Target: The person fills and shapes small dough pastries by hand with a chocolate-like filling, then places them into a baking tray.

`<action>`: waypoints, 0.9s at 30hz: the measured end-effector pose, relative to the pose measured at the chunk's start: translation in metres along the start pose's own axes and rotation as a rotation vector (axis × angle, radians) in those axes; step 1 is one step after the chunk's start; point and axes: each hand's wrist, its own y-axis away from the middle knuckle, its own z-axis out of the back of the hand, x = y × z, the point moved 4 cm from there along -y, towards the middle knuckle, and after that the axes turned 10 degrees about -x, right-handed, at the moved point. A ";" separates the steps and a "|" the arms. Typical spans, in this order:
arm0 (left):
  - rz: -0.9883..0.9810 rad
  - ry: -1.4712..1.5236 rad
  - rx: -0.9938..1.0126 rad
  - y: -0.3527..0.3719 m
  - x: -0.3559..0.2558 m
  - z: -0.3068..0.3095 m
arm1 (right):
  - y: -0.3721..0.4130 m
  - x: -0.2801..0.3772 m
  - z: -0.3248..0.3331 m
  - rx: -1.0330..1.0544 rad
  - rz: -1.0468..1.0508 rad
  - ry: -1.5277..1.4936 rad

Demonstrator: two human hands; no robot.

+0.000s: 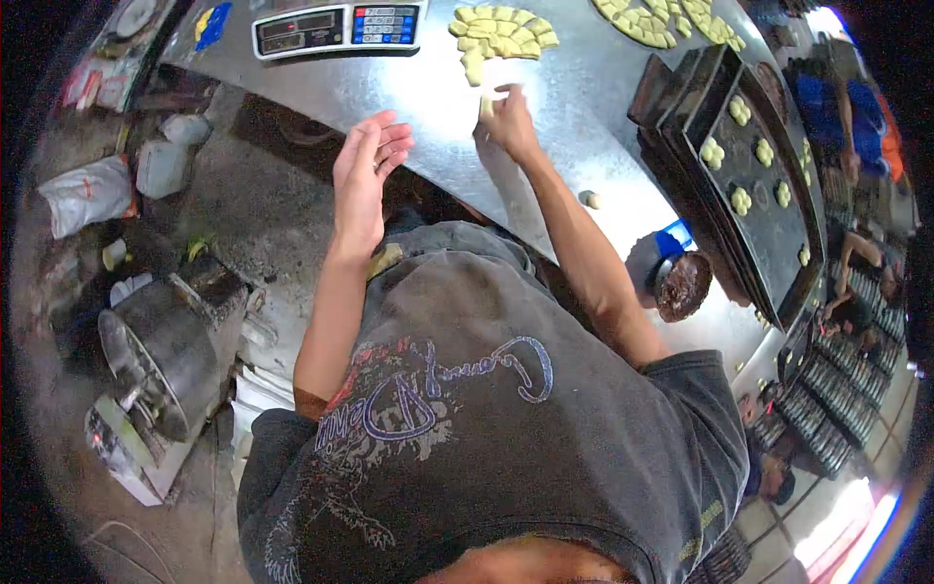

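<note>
My left hand (pixel 365 180) is raised in front of the table's edge, palm turned inward, fingers apart and nothing in it. Over the metal table, my right hand (pixel 510 125) has its fingers closed on a small pale-yellow dough piece (pixel 485 105); part of the grip is blurred. Just beyond it lies a cluster of cut dough pieces (pixel 501 32). A small dough ball (pixel 591 200) rests on the table beside my right forearm. Near my right elbow is a bowl of dark brown filling (pixel 683 285).
A digital scale (pixel 338 29) stands at the far left of the table (pixel 584 127). More cut dough (pixel 637 21) lies far right. Stacked dark trays (pixel 715 185) carry grouped dough balls (pixel 740 201). A mixer (pixel 161 355) is on the floor at left. Other people (pixel 856 127) are at right.
</note>
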 end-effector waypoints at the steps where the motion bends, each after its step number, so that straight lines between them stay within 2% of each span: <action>1: 0.038 -0.014 0.038 0.000 0.006 -0.008 | 0.018 -0.009 0.011 0.090 -0.105 -0.006; 3: 0.001 -0.126 0.071 0.001 0.019 -0.028 | 0.071 -0.016 0.033 0.222 -0.088 -0.154; 4: -0.016 -0.182 0.097 0.004 0.028 -0.042 | 0.097 0.007 0.054 0.304 -0.229 -0.287; 6: -0.091 -0.336 0.245 0.013 0.044 -0.070 | 0.137 0.021 0.086 0.178 -0.320 -0.628; 9: -0.201 -0.555 0.462 0.042 0.069 -0.118 | 0.166 0.046 0.145 -0.185 -0.177 -0.773; 12: -0.232 -0.539 0.511 0.091 0.069 -0.171 | 0.194 0.057 0.207 -0.359 0.031 -0.541; 13: -0.437 -0.592 0.528 0.105 0.070 -0.187 | 0.206 0.054 0.226 -0.401 0.057 -0.466; 16: -0.530 -0.625 0.669 0.143 0.078 -0.223 | 0.236 0.027 0.273 -0.603 0.045 -0.373; 17: -0.475 -0.505 0.715 0.153 0.086 -0.235 | 0.246 0.015 0.282 -0.619 -0.019 -0.505; 20: -0.828 -0.376 0.747 0.210 0.087 -0.276 | 0.269 -0.017 0.297 -0.637 -0.172 -0.923; 21: -1.068 -0.367 0.847 0.221 0.094 -0.284 | 0.276 -0.021 0.297 -0.612 -0.153 -1.105; 22: -1.247 -0.310 0.943 0.233 0.101 -0.293 | 0.286 -0.027 0.298 -0.533 -0.155 -1.155; 24: -1.441 -0.378 1.195 0.254 0.112 -0.300 | 0.309 -0.031 0.293 -0.337 -0.195 -1.520; 25: -1.421 -0.316 1.201 0.255 0.121 -0.303 | 0.318 -0.026 0.304 -0.320 -0.291 -1.547; 27: -1.384 -0.194 1.203 0.252 0.152 -0.310 | 0.329 -0.051 0.308 -0.269 -0.326 -1.691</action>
